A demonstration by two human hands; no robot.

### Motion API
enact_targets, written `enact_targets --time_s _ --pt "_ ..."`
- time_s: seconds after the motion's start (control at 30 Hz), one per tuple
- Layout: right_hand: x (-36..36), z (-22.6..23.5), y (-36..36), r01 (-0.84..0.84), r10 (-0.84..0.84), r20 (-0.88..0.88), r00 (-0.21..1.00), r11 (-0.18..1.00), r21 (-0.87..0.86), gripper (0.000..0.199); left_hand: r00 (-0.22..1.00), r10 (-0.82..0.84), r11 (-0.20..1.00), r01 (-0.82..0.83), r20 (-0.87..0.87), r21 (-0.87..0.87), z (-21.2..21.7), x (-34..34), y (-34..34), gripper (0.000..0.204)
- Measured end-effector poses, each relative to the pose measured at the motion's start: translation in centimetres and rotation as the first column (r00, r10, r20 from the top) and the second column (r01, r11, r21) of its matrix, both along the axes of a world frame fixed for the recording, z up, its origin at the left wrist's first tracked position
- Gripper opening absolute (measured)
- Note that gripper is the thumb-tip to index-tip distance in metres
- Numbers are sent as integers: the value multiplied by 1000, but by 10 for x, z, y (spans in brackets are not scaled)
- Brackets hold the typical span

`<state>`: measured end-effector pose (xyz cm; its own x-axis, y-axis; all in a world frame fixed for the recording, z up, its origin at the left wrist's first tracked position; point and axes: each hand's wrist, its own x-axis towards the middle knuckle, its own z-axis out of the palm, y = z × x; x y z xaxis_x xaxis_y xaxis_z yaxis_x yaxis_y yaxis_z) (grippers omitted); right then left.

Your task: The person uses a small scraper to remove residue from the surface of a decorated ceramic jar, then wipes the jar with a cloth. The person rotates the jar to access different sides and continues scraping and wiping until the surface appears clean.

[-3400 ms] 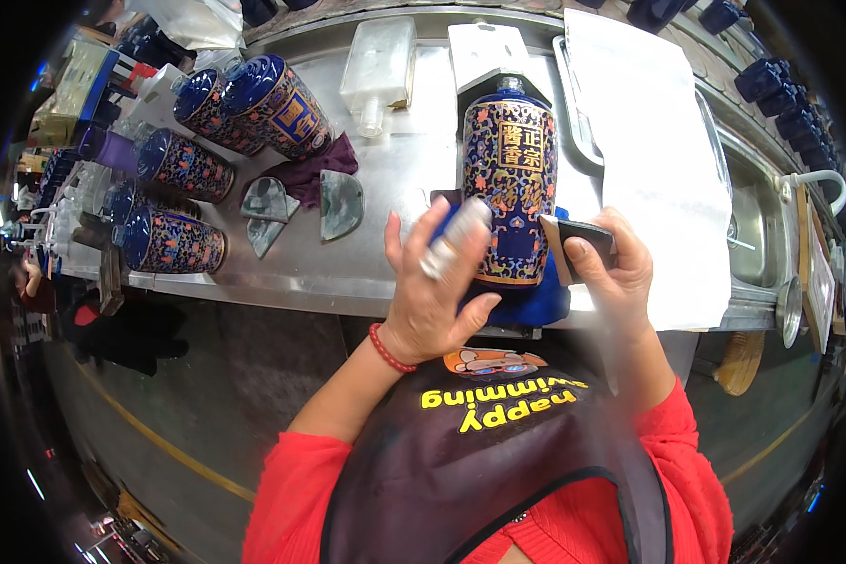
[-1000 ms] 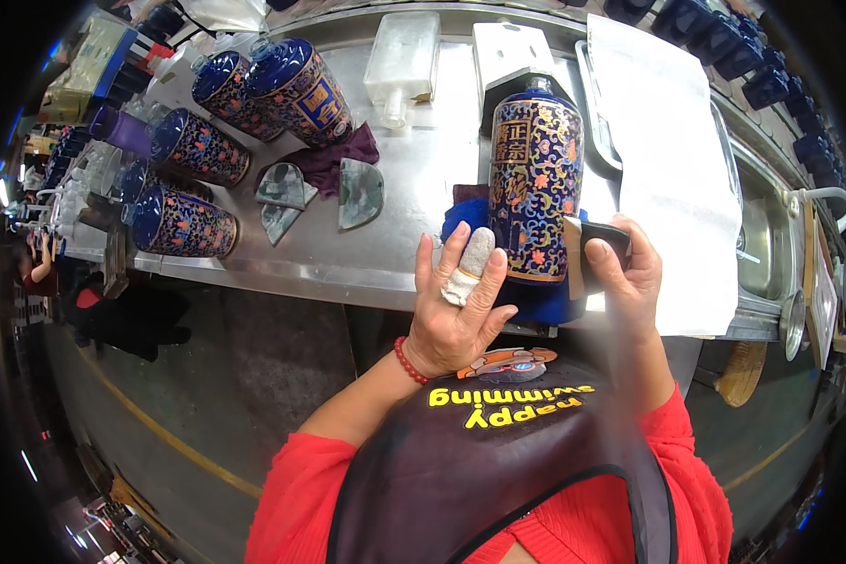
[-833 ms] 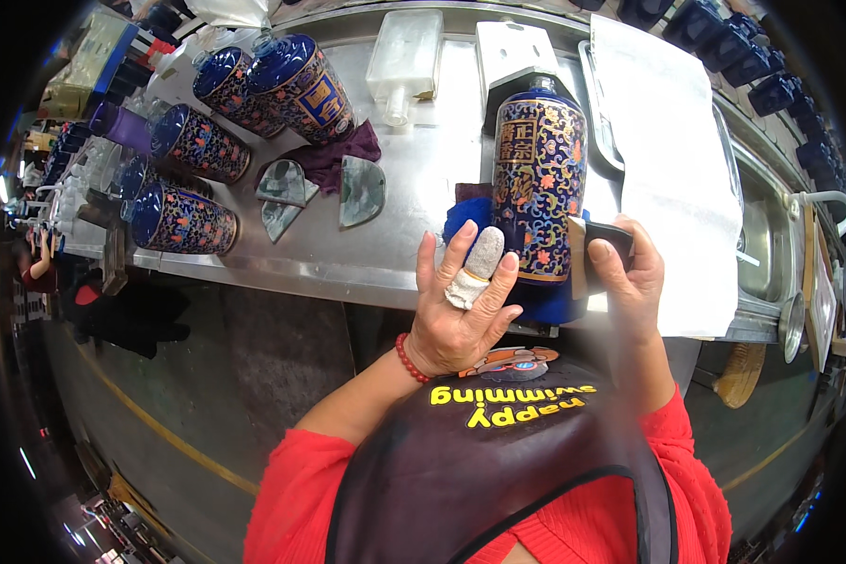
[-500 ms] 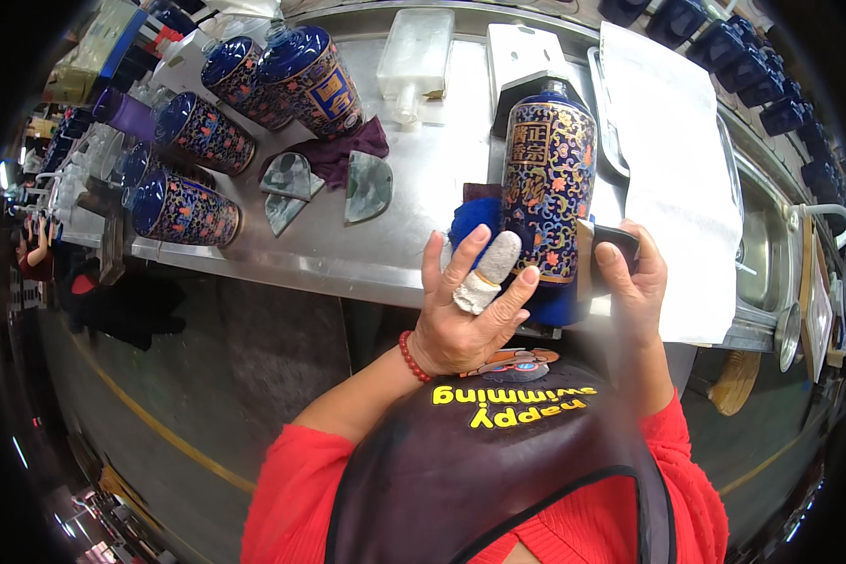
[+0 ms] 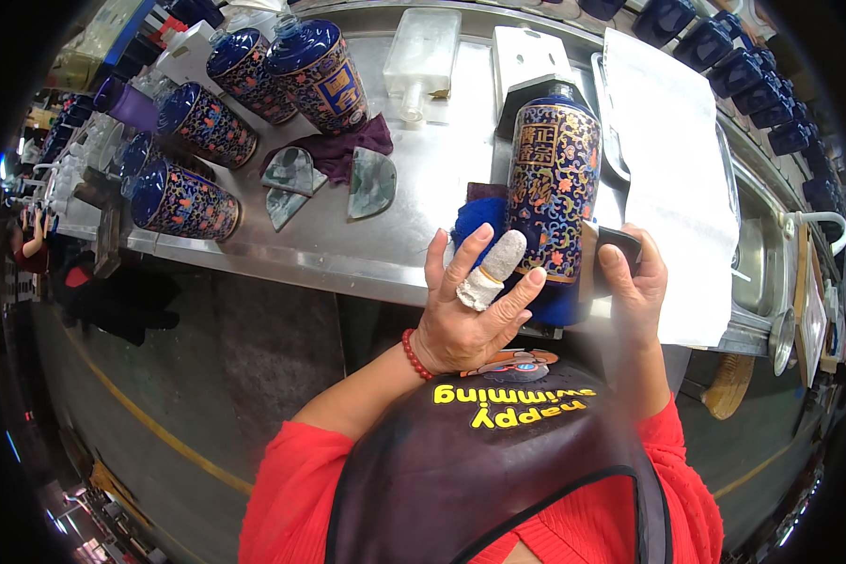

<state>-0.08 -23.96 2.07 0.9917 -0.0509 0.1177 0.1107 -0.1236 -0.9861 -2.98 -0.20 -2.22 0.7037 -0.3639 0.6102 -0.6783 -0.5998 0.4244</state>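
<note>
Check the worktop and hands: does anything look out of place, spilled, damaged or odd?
No spill or breakage stands out. Two oddities: the left hand has a pale cover on just one finger, the others bare; and the clear bottle toward the back seems to lie flat, whereas the patterned bottles at left appear upright.

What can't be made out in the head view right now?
In the head view:
Blue cloth: mostly hidden by the patterned bottle and left hand.
Left middle fingertip: under a pale cover.
Dark block: partly behind the right hand.
Right wrist: hazily blurred.
Top-edge blue container: cut off.
Far-left person: too small.
</note>
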Motion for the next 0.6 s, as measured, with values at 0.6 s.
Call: enact_targets --time_s 0.6 --pt "-1 -6 -2 21 -21 10 1000 1000 -18 24 988 -28 976 -5 -149 -219 -3 -1 1 51"
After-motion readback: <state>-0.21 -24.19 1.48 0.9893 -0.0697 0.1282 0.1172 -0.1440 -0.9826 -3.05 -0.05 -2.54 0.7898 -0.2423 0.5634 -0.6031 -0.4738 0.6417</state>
